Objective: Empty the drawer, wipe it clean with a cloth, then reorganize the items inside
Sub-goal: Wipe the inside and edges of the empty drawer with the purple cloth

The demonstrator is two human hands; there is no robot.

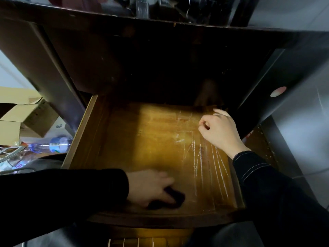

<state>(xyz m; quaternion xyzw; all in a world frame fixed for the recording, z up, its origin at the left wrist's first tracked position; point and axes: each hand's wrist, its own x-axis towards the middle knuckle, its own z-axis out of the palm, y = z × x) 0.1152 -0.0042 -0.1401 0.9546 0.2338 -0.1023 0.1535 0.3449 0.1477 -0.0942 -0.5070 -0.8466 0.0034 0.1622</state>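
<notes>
1. The brown wooden drawer (83, 132) is pulled out toward us. I see nothing standing inside it, so I think this is the wiping step.
2. The left hand (149, 186) is at the near side of the drawer floor. Its fingers curl over a small dark cloth (170, 198) and press it down.
3. The right hand (220, 129) is at the far right with its fingers bent. It seems to pinch a clear crinkly plastic sheet (204, 166) that lies over the right part of the floor.
4. To wipe well, I think the cloth should go in long rows from far to near, and right into the corners. The sheet should be lifted or held flat, so dirt under it gets wiped too.
5. The left hand and the cloth look blurry, so I cannot tell how the cloth is folded.
6. The far end of the drawer goes into the dark under the counter (106, 16). I cannot see what is back there.
7. Tan cardboard boxes (26, 113) and a clear plastic bottle (57, 142) lie to the left of the drawer. They may be the taken-out things, but I cannot tell.
</notes>
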